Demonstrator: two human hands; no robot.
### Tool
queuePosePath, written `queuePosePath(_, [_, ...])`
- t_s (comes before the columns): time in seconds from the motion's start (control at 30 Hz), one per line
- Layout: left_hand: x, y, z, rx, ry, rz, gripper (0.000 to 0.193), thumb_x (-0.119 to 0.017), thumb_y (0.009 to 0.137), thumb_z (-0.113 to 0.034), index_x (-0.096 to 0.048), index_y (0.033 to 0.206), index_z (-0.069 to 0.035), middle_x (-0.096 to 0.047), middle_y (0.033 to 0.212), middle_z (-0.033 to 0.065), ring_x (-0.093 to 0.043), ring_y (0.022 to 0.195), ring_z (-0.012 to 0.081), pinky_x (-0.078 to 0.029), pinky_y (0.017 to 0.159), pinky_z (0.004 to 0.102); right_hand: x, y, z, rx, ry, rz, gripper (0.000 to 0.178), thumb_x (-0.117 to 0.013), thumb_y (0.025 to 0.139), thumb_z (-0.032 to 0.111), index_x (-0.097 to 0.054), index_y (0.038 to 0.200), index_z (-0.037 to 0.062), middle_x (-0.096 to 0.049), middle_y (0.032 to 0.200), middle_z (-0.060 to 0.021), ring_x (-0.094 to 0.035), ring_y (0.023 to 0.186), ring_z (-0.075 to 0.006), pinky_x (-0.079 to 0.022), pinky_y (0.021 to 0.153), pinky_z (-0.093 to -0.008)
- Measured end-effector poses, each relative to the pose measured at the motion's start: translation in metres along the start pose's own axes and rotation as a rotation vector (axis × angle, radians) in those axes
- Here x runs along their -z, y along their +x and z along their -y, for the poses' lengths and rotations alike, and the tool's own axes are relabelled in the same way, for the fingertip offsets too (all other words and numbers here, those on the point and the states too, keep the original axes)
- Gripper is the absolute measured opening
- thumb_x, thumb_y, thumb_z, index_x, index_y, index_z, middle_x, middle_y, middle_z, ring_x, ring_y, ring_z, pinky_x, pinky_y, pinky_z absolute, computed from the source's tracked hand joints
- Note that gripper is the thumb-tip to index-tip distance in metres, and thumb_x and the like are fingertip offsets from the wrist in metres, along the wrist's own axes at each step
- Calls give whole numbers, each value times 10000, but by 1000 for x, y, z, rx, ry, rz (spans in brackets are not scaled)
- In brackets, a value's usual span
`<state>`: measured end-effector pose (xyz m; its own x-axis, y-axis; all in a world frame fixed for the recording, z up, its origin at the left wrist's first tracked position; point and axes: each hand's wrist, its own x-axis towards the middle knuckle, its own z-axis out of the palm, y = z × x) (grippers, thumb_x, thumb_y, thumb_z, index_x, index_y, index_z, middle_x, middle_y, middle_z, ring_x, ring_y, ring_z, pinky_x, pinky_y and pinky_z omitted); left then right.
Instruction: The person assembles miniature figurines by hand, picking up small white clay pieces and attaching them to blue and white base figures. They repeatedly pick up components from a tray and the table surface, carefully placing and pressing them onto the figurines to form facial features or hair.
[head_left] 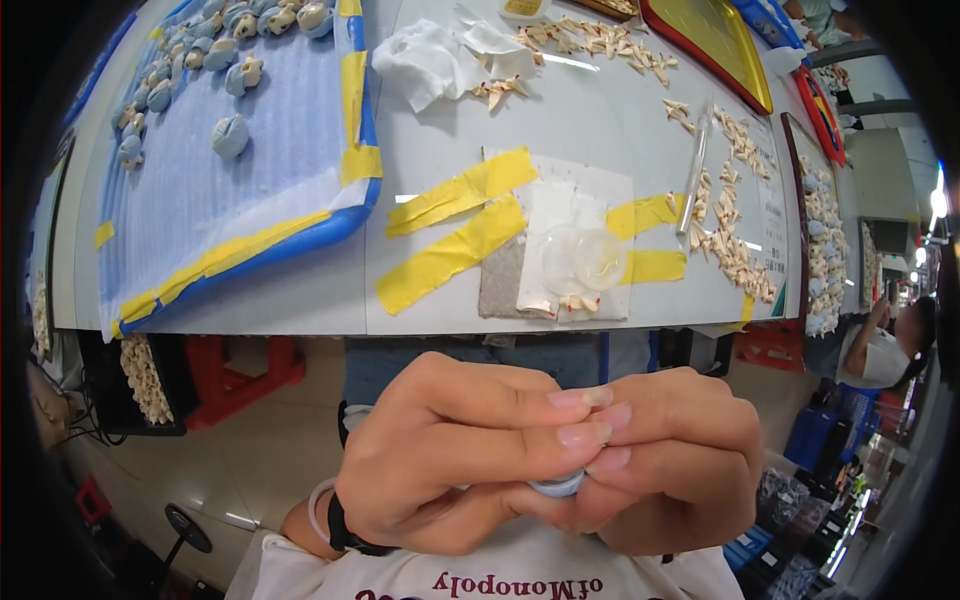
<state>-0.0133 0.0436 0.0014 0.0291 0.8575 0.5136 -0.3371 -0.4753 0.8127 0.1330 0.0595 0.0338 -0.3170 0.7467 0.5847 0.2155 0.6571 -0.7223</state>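
Brought both hands together just in front of the white shirt (510,572), nearer than the table's front edge. Pinched a small light-blue piece (558,486) between the left hand (440,455) and the right hand (685,455), with fingertips meeting over it and thumbs pressed in below. Showed only a curved blue sliver of it under the knuckles; could not tell its full shape behind the fingers. Wore a dark watch (350,528) on the left wrist, beside a pale band (319,508).

Had straight ahead on the white table (410,300) a grey board (502,278), flanked by strips of yellow tape (450,250), with a clear round dish (598,258) on top. Had to the left a blue-rimmed tray (352,226), lined with a ribbed pale sheet and bearing blue-and-cream figures (230,136) bunched mostly at the far end. Saw beyond the board crumpled white tissue (425,62), and to its right a clear tube (696,170) among scattered cream pointed pieces (728,245). Had farther off a gold-lined red tray (712,42). Saw under the table a red stool (235,385), and far right another person (882,350) near stacked blue crates (812,440).
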Motion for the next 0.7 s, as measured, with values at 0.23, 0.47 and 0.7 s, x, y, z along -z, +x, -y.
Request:
queuePosePath(0.23, [-11, -6, 1, -91, 149, -108, 409, -653, 662, 98, -566, 1062, 74, -588, 935, 214, -582, 600, 229, -449, 483, 285, -10, -8, 4, -126, 129, -113, 166, -647, 693, -71, -558, 802, 17, -576, 866, -132, -614, 762, -230, -526, 628, -306])
queuePosePath(0.47, [-14, -8, 6, -347, 430, -212, 326, -692, 623, 124, -606, 931, 59, -540, 931, 177, -577, 650, 204, -456, 472, 246, -18, -7, 1, -210, 378, -155, 168, -656, 762, 34, -511, 840, 2, -545, 878, -152, -610, 772, -216, -529, 647, -284])
queuePosePath(0.7, [-30, -8, 16, -444, 605, -459, 325, -758, 575, 86, -622, 861, 16, -527, 859, 129, -589, 685, 196, -488, 499, 207, -27, -11, 2, -384, 447, -178, 307, -600, 846, 275, -441, 840, 13, -495, 839, -115, -590, 731, -166, -505, 691, -247])
